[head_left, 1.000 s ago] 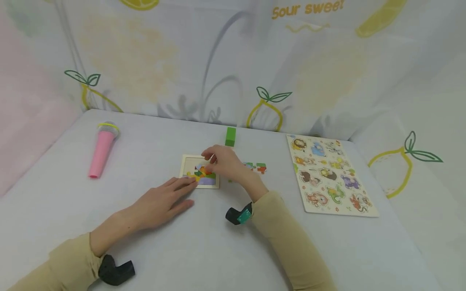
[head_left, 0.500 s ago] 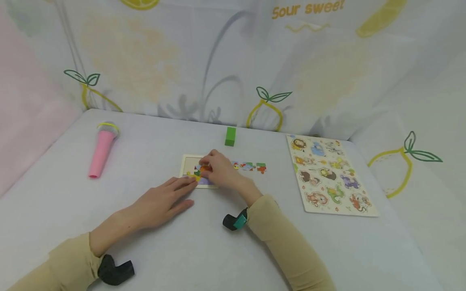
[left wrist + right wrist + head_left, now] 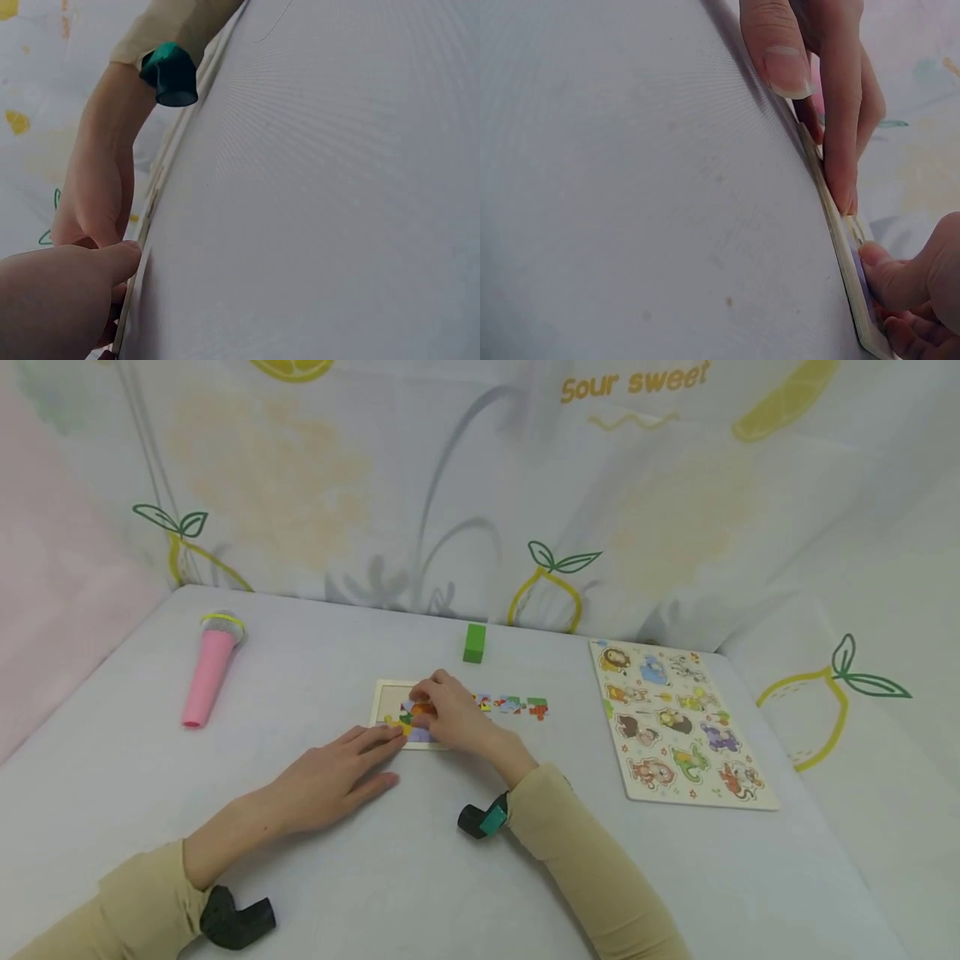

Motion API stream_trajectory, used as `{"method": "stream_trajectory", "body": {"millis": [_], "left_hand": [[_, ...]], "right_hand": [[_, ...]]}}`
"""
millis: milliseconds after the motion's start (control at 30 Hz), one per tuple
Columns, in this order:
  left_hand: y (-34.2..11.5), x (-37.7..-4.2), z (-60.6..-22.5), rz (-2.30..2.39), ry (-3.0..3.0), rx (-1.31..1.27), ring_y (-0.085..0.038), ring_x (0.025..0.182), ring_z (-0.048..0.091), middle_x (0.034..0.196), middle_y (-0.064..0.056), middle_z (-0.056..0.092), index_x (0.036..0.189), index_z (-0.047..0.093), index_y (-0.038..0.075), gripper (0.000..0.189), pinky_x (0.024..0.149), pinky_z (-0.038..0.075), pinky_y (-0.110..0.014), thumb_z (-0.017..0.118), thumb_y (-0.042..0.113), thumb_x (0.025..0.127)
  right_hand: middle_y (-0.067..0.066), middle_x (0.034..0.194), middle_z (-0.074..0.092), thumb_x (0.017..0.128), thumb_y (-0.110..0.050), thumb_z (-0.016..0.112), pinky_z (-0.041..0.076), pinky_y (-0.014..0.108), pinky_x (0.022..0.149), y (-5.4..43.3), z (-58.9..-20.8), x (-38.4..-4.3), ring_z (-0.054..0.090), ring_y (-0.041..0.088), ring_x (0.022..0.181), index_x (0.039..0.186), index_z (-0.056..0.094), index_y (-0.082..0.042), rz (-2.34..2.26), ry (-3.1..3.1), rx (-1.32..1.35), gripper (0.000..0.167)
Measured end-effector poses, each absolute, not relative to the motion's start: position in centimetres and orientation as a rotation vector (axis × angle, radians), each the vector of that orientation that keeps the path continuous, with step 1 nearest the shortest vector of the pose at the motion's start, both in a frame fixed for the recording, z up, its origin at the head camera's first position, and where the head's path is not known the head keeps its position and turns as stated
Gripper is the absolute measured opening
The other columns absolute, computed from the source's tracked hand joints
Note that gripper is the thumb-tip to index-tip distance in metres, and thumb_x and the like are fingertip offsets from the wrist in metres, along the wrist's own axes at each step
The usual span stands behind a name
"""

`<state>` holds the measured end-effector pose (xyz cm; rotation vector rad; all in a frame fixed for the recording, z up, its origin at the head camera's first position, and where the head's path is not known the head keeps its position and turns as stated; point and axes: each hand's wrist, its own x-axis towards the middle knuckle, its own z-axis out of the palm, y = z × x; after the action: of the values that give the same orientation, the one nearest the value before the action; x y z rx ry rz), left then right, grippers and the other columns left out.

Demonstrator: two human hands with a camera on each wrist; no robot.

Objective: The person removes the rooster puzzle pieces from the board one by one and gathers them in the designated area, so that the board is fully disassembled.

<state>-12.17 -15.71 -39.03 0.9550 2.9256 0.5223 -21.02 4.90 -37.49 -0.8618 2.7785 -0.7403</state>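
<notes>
A small wooden jigsaw puzzle tray [image 3: 386, 697] with a pale frame lies flat in the middle of the table, part-filled with colourful pieces. My left hand [image 3: 330, 781] rests with straight fingers on its lower left corner; in the right wrist view the left fingertips [image 3: 841, 187] press on the board. Over the tray's right part, my right hand [image 3: 457, 714] pinches an orange puzzle piece [image 3: 420, 708] between thumb and fingers, low against the board. The hand covers much of that piece and the tray's right side. Several loose puzzle pieces [image 3: 512, 703] lie in a row to the right.
A green block [image 3: 474, 643] stands behind the tray. At the far left lies a pink toy microphone [image 3: 212, 668]. A wooden animal puzzle board [image 3: 678, 722] lies at the right. A printed lemon cloth [image 3: 300, 485] hangs behind the table.
My right hand has moved slightly down and left and lowered onto the tray, its fingers closing in on the orange piece. More loose pieces show beside it. My left hand has stayed still.
</notes>
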Motion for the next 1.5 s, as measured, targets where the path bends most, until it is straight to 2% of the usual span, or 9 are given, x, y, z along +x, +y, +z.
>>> {"method": "stream_trajectory", "body": {"millis": [533, 733, 967, 1300, 1500], "left_hand": [[-15.75, -12.17, -39.17, 0.535, 2.925, 0.957, -0.03, 0.136, 0.048, 0.151, -0.007, 0.048, 0.149, 0.049, 0.013, 0.055, 0.096, 0.053, -0.052, 0.056, 0.041, 0.102], [-15.89, -12.12, -39.17, 0.537, 2.936, 0.981, -0.031, 0.134, 0.05, 0.149, -0.008, 0.05, 0.148, 0.05, 0.012, 0.054, 0.091, 0.054, -0.052, 0.055, 0.04, 0.103], [-15.81, -12.24, -39.08, 0.531, 2.922, 0.968, -0.031, 0.137, 0.048, 0.151, -0.008, 0.048, 0.15, 0.048, 0.012, 0.056, 0.096, 0.052, -0.052, 0.055, 0.041, 0.102], [-15.76, -12.16, -39.13, 0.538, 2.928, 0.966, -0.03, 0.135, 0.049, 0.15, -0.008, 0.049, 0.149, 0.049, 0.012, 0.056, 0.092, 0.054, -0.052, 0.057, 0.04, 0.102], [-15.72, -12.11, -38.8, 0.544, 2.927, 0.974, -0.032, 0.135, 0.049, 0.15, -0.009, 0.049, 0.149, 0.049, 0.011, 0.054, 0.094, 0.053, -0.053, 0.056, 0.038, 0.102]], "right_hand": [[0.008, 0.115, 0.056, 0.096, -0.015, 0.068, 0.047, 0.032, 0.096, 4.9, -37.62, -20.83, 0.055, 0.02, 0.106, 0.122, 0.06, -0.007, -0.783, 2.786, -0.866, 0.029], [0.008, 0.112, 0.056, 0.095, -0.014, 0.069, 0.047, 0.031, 0.089, 4.94, -37.77, -20.93, 0.054, 0.019, 0.099, 0.121, 0.06, -0.008, -0.795, 2.789, -0.885, 0.028], [0.007, 0.109, 0.055, 0.093, -0.013, 0.072, 0.045, 0.028, 0.081, 5.09, -37.69, -21.11, 0.052, 0.018, 0.09, 0.118, 0.059, -0.009, -0.808, 2.817, -0.911, 0.028], [0.008, 0.111, 0.057, 0.091, -0.012, 0.074, 0.048, 0.03, 0.084, 5.16, -37.54, -21.13, 0.058, 0.02, 0.095, 0.116, 0.059, -0.01, -0.843, 2.809, -0.902, 0.03], [0.006, 0.104, 0.062, 0.092, -0.016, 0.073, 0.047, 0.026, 0.078, 5.13, -37.3, -21.3, 0.059, 0.017, 0.089, 0.115, 0.057, -0.009, -0.849, 2.791, -0.905, 0.029]]}}
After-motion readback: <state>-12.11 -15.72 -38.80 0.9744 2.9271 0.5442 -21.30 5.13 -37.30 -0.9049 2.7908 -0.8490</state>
